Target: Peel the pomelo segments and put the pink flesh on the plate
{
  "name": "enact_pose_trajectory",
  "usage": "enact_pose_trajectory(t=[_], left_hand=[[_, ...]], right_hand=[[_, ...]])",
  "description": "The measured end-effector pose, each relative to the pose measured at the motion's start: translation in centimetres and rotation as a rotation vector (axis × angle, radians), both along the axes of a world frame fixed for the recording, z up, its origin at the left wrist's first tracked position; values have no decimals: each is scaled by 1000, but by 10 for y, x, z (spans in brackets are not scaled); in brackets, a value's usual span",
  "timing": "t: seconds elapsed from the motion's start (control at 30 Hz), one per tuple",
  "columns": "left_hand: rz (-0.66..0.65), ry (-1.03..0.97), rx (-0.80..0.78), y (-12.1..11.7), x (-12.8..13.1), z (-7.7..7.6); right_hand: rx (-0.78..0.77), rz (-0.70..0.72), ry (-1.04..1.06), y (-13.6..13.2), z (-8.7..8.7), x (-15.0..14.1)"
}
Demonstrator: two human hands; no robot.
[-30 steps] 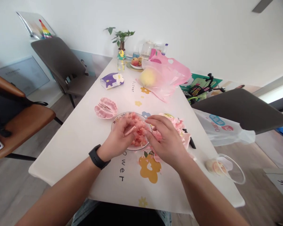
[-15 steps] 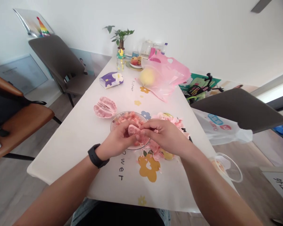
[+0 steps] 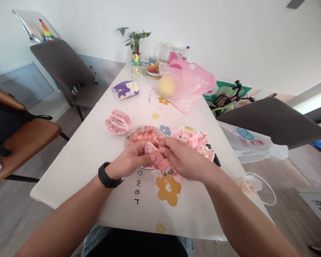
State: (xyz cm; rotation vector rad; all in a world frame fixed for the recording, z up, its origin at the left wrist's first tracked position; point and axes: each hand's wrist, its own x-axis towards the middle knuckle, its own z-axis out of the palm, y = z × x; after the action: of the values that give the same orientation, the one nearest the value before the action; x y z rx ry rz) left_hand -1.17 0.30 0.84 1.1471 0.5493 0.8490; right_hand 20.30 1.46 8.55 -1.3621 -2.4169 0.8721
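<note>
The left hand (image 3: 131,159) and right hand (image 3: 183,157) press close together, their fingers pinching a pink pomelo segment (image 3: 155,156) just above the near rim of a plate (image 3: 125,142) heaped with torn pomelo flesh (image 3: 144,135) on the table (image 3: 69,171). A pile of pink pith (image 3: 192,140) lies right of the plate, beside a black knife handle (image 3: 216,160), and a cluster of peeled segments (image 3: 118,121) lies left of it. Farther along, a whole pale pomelo (image 3: 166,86) sits in a pink plastic bag (image 3: 192,85).
</note>
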Motion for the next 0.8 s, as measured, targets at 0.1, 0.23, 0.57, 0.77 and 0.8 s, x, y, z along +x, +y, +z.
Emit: enact_pose_trajectory(t=[0.1,0.23,0.57,0.77,0.8], left_hand=[[-45,-42,-25,1,-1,0],[-74,-119,5,0,1,1],[-140,-149,73,2,-1,-5],[-151,-171,48,0,1,-9],[-144,-176,40,0,2,-8]], right_hand=[[44,33,-13,-2,-4,1],[69,19,77,-3,-7,1],[-59,-130,230,-10,-10,-9],[-266,-142,376,-15,-9,-3],[-282,-149,410,-16,-9,-3]])
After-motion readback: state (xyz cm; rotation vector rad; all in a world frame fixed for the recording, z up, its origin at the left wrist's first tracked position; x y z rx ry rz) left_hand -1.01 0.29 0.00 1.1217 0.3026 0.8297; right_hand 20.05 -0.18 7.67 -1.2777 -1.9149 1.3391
